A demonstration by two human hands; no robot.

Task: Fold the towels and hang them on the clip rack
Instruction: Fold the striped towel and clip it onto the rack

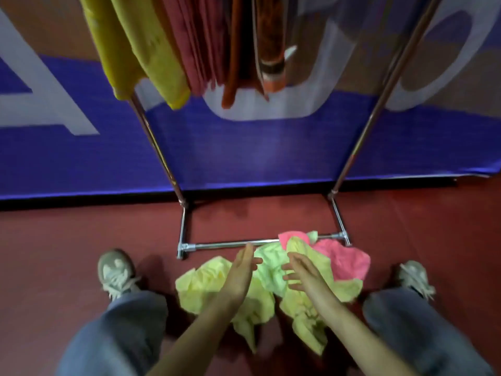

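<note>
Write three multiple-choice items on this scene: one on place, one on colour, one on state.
1. Where is the towel pile?
A) on the floor by the rack's base bar
B) on a table
C) in a basket

2. Which colour is in the pile?
A) blue
B) pink
C) black

3. What do the left hand and right hand hold?
A) clips
B) towels
C) nothing

Key: 1A, it lies at the bar; 2B, a pink towel shows; 3C, both are open, fingers straight.
</note>
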